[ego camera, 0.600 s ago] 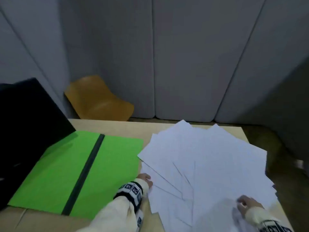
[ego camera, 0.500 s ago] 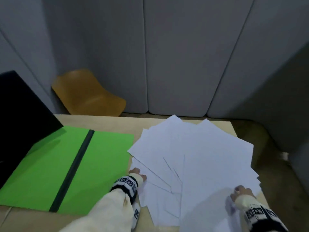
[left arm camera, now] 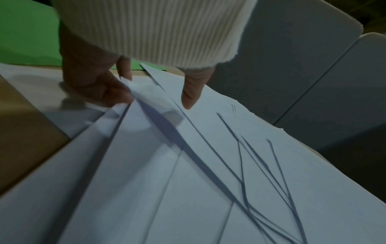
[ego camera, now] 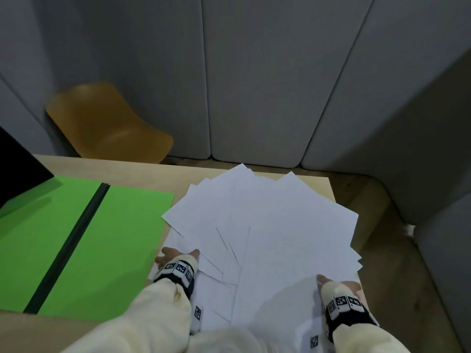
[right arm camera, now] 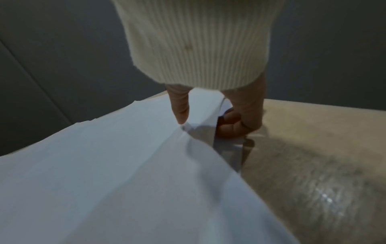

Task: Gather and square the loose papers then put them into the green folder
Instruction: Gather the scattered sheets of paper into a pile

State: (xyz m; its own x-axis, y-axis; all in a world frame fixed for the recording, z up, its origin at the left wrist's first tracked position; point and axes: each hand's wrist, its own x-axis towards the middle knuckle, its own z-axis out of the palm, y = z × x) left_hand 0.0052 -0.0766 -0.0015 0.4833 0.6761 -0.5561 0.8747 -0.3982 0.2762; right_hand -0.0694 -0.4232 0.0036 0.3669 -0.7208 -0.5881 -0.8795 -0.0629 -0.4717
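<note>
While the loose papers (ego camera: pixel 265 225) lie fanned across the right half of the tan table (ego camera: pixel 153 171), the left hand (ego camera: pixel 175 257) pinches their left edge, thumb on top and fingers curled beneath; the right hand (ego camera: pixel 339 285) grips the right edge likewise, thumb (right arm camera: pixel 179 107) pressing the top sheet. Green folder (ego camera: pixel 84 238) lies open flat, just left of the papers, touching their edge
</note>
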